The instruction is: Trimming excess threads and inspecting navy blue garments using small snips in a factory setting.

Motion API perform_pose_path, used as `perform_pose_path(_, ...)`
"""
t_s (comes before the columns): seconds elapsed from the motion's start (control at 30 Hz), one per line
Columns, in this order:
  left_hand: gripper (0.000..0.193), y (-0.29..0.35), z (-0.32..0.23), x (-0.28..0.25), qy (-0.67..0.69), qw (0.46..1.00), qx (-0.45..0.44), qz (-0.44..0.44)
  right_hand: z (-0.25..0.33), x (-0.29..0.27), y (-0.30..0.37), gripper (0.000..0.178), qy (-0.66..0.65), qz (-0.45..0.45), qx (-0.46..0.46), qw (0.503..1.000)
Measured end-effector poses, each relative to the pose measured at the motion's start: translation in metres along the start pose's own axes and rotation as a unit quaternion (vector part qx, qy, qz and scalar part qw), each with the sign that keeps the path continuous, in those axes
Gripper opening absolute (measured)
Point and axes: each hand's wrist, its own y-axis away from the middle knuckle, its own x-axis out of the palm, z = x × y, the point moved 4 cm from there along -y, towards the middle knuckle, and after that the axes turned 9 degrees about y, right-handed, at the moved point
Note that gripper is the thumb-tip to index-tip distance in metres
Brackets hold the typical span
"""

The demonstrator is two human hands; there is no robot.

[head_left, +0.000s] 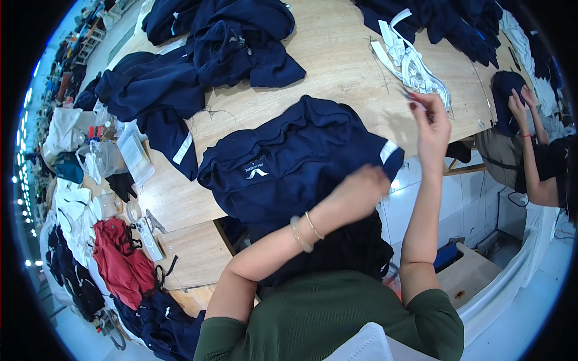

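Observation:
A navy blue garment [301, 144] lies bunched at the table's near edge, with a white printed mark inside its neck and a white strip at its right end. My left hand [366, 191] is over the right part of this garment, its fingers smeared by motion. Raised to the right of the garment is my right hand [435, 123], thumb and fingers pinched together. A small, thin, dark pointed thing shows at its fingertips, too small to name. White strips of tape [409, 63] lie in a tangle just beyond that hand.
More navy garments [241, 45] are heaped at the far left and far right of the wooden table [337, 66]. A phone [149, 237], a red garment [123, 259] and plastic bags [102, 159] sit at left. Another person's hands [521, 108] hold dark cloth at right.

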Motion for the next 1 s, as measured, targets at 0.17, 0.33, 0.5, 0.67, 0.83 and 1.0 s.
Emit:
perform_pose_path(0.17, 0.015, 0.026, -0.034, -0.004, 0.127, 0.992, 0.023, 0.013, -0.009, -0.022, 0.001, 0.016, -0.04, -0.037, 0.024, 0.998)
perform_pose_path(0.33, 0.004, 0.065, -0.02, -0.078, 0.076, 0.982, -0.115, -0.132, -0.003, 0.0, 0.014, 0.016, -0.134, 0.06, 0.096, 0.984)
perform_pose_path(0.5, 0.012, 0.12, 0.021, -0.148, -0.073, 0.888, -0.205, -0.404, 0.038, 0.071, 0.028, 0.016, -0.207, 0.205, 0.066, 0.954)
perform_pose_path(0.67, 0.024, 0.143, 0.053, -0.159, -0.1, 0.865, -0.289, -0.398, 0.057, 0.166, 0.049, 0.017, -0.288, 0.399, 0.095, 0.865)
perform_pose_path(0.83, 0.043, 0.14, 0.064, -0.165, -0.184, 0.877, -0.302, -0.324, 0.045, 0.206, 0.039, 0.02, -0.125, 0.354, 0.012, 0.927)
perform_pose_path(1.0, 0.052, 0.135, 0.076, -0.177, -0.29, 0.858, -0.313, -0.287, 0.037, 0.215, 0.041, 0.016, -0.096, 0.333, -0.009, 0.938)
